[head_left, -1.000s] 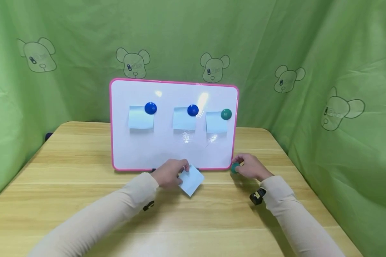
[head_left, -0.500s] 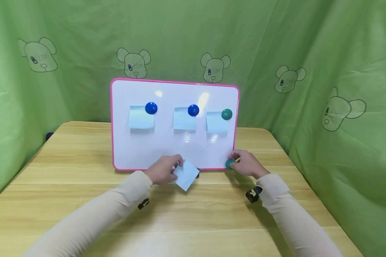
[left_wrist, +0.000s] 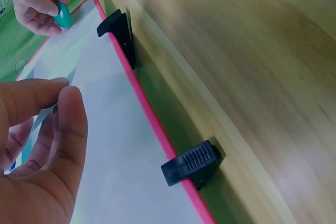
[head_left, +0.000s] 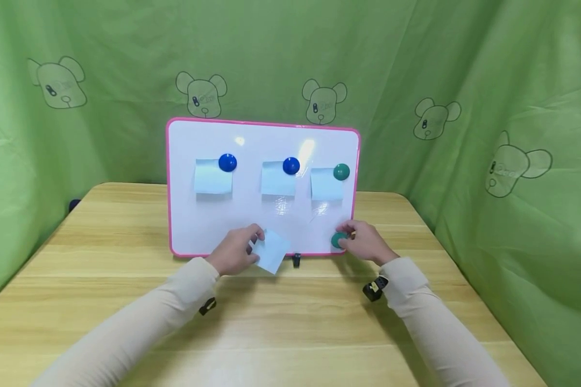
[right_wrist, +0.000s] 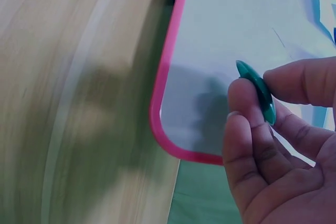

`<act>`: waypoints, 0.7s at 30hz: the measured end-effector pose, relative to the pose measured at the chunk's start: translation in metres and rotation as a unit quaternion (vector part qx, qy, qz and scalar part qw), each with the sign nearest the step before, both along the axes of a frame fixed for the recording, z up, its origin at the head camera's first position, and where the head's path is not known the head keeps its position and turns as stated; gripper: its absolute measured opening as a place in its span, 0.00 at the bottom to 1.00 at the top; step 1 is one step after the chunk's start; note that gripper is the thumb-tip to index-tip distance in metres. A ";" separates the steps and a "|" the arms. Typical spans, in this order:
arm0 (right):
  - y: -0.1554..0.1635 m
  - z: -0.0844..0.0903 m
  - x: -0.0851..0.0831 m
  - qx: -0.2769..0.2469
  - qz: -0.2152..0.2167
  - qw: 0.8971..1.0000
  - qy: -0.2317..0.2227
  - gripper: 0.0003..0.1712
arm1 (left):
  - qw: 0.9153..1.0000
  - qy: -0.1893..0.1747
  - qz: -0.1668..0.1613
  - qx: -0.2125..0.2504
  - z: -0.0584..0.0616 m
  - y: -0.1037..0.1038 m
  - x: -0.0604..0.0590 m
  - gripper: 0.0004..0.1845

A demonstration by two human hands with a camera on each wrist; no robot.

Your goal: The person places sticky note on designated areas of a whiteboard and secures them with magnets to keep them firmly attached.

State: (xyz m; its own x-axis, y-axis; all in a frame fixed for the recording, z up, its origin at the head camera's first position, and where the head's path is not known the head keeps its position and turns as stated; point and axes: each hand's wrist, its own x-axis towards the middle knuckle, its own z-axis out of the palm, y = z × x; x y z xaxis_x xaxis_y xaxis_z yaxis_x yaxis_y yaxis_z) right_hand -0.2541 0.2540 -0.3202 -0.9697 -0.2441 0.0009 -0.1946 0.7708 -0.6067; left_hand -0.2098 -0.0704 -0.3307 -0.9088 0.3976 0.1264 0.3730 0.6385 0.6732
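Pink-framed, the whiteboard (head_left: 263, 188) stands upright on the wooden bench (head_left: 290, 322) in the head view, carrying three blue notes under two blue magnets and one green. At its lower edge the left hand (head_left: 234, 251) pinches a loose blue note (head_left: 271, 252), and the right hand (head_left: 365, 242) grips a green magnet (head_left: 339, 240) near the bottom right corner.

The left wrist view adds the board's two black clip feet (left_wrist: 191, 163), with thumb and forefinger pressed together on the note's edge.

The right wrist view shows the fingers (right_wrist: 247, 129) clamping the magnet edge-on, just off the white surface.
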 end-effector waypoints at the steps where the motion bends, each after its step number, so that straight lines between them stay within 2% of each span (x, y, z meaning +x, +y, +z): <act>1: -0.001 0.000 0.000 -0.001 -0.002 1.000 0.000 0.18 | 1.000 0.005 0.002 0.002 0.000 -0.001 0.000 0.18; 8: -0.008 0.001 -0.003 -0.002 0.007 1.000 0.015 0.18 | 1.000 0.019 0.013 0.015 -0.001 -0.006 0.000 0.18; 21: -0.020 0.005 -0.003 -0.030 0.007 0.999 0.015 0.19 | 0.999 0.016 0.033 0.037 -0.002 -0.016 0.003 0.18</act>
